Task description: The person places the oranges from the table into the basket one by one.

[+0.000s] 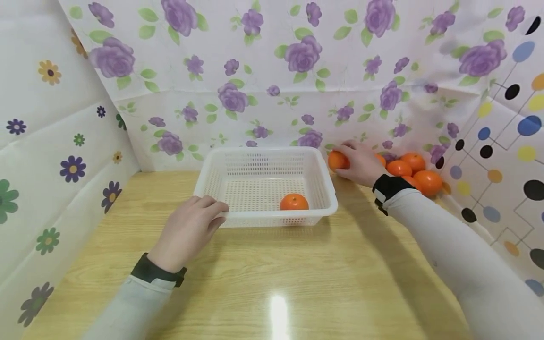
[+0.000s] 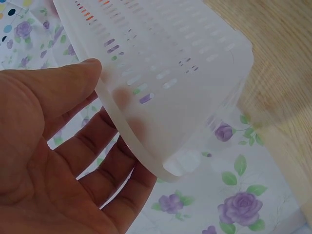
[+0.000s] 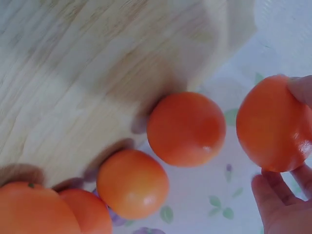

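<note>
My left hand (image 1: pixel 188 231) holds the near left corner of a white plastic basket (image 1: pixel 272 215) by its rim; in the left wrist view the thumb lies on the outside and the fingers (image 2: pixel 105 180) go over the rim. One mandarin orange (image 1: pixel 294 202) lies inside the basket, at the near right. Just past the basket's right side, my right hand (image 1: pixel 360 163) grips another mandarin orange (image 1: pixel 337 160). The right wrist view shows this mandarin pinched between thumb and fingertips, apart from a neighbouring mandarin (image 3: pixel 186 129).
Several mandarin oranges (image 1: pixel 413 163) are grouped at the back right corner of the wooden table (image 1: pixel 272 269). A purple-flowered sheet (image 1: pixel 272 94) hangs along the back, and patterned sheets close off the left and right sides.
</note>
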The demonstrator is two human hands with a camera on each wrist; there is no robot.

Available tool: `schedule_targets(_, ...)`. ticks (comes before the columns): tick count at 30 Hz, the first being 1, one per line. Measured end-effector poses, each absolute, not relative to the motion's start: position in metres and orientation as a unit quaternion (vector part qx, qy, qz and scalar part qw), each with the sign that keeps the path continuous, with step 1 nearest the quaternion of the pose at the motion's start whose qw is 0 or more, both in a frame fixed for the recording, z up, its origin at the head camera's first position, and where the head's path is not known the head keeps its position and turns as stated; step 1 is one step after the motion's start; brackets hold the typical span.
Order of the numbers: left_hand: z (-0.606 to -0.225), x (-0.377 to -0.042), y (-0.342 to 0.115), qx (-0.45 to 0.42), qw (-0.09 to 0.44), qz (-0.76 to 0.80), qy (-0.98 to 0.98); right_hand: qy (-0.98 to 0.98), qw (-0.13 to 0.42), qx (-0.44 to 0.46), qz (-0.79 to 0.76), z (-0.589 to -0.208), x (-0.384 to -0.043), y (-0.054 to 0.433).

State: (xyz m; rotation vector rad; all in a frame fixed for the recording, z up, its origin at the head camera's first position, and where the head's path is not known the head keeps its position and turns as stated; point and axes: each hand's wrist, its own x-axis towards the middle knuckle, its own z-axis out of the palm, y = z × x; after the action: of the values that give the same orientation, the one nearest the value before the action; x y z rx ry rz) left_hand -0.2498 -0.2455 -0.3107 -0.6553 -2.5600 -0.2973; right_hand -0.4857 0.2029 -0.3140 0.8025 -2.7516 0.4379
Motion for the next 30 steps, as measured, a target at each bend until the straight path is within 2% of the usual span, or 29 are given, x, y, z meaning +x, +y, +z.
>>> schedule_targets(6,-0.312,-0.250,-0.245,-0.239,0.240,-0.106,-0.935,-0.946,0.126,0.250,0.165,-0.290,-0.460,0.204)
schedule_targets(14,-0.311,-0.248,-0.244,-0.235,0.237,-0.111,-0.936,-0.922,0.168,0.292,0.191,-0.262,-0.436,0.183)
schedule_targets(22,-0.312,-0.247,-0.245,-0.230,0.233,-0.106,-0.939,-0.914,0.129,0.341,0.180,-0.257,-0.418,0.144)
schedule_targets(30,-0.313,-0.248,-0.246,-0.240,0.241,-0.106,-0.934,-0.910,0.082,0.370,0.168,-0.266,-0.415,0.120)
